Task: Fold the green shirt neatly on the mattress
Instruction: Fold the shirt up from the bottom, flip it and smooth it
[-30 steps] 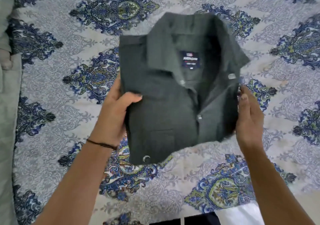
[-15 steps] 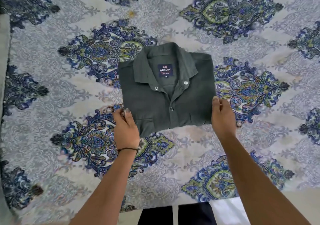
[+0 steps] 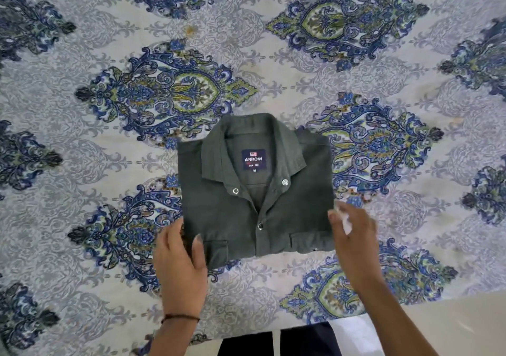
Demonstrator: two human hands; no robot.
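two hands frame a folded green shirt (image 3: pixel 256 191) that lies flat on the mattress (image 3: pixel 410 191), collar at the far side and the buttoned front facing up. the mattress wears a sheet of pale grey scrollwork set with large blue, green and yellow medallions.

inside the collar sits a dark blue label (image 3: pixel 253 159). it reads "arrow" in white capitals, with a small flag mark above the word; a line of small red print beneath seems to say "usa - 1851", though it is too fine to be sure. a small tab just under the label shows the letter "m".

silver snap studs show at each collar point, a dark one sits on the placket lower down, and another small one is on the right pocket flap near the lower edge.

the left hand (image 3: pixel 179 271) rests at the shirt's near left corner, its thumb laid on top of the cloth by the pocket and the fingers spread loosely along the left edge; whether it pinches the fabric cannot be told. a thin dark band (image 3: pixel 180 318) circles that wrist.

the right hand (image 3: pixel 353 238) is blurred, fingers loosely open, just beside the shirt's right edge near the lower corner; contact with the cloth cannot be made out.

at the bottom edge, dark clothing with a white stripe (image 3: pixel 276 340) is visible.
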